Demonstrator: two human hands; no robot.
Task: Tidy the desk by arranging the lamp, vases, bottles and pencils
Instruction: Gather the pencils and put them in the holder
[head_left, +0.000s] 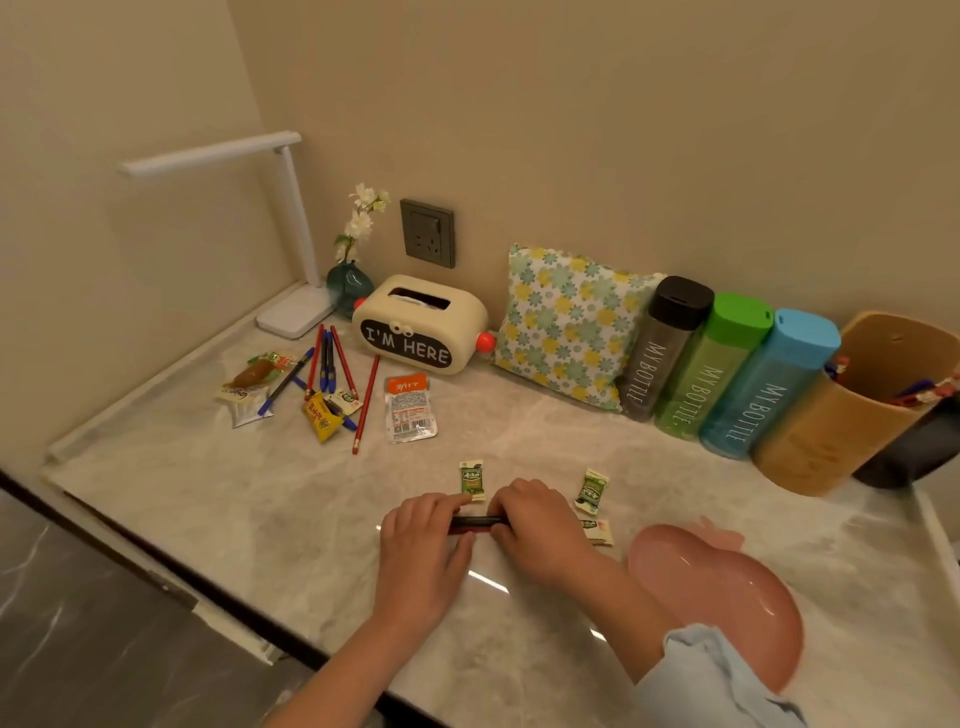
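Pencil bundle (477, 523): short, dark with a reddish tint, lying crosswise at the front centre of the desk (260, 519). Number of sticks not resolvable. Cannot tell whether it rests on the surface or sits just above it.

Left hand (423, 535): fingers curled over the bundle's left end, grasping it.
Right hand (535, 525): fingers curled over the right end, also grasping. A light blue sleeve (717, 680) shows on the right forearm.

Loose pencils and pens (332, 364): red and blue, scattered at back left, mixed with snack packets: one brown (249, 382), one yellow (323, 418), one orange and white (410, 408).

Lamp (293, 314): white, base in the back left corner, arm folded out to the left.
Vase (349, 286): teal glass with white flowers, just beside the lamp base, against the wall.

Tissue box (421, 325): cream, marked "I'M HERE", right of the vase. A wall socket (427, 233) is above it.
Floral cushion (566, 322): leaning on the wall.

Black bottle (660, 353), green bottle (706, 374), blue bottle (758, 389): side by side right of the cushion, touching, each marked "MY BOTTLE".
Tan holder (841, 415): next to the blue bottle, pens inside.

Three small green sweets (471, 480) (592, 487) (597, 531): near the hands.
Pink tray (727, 597): front right.
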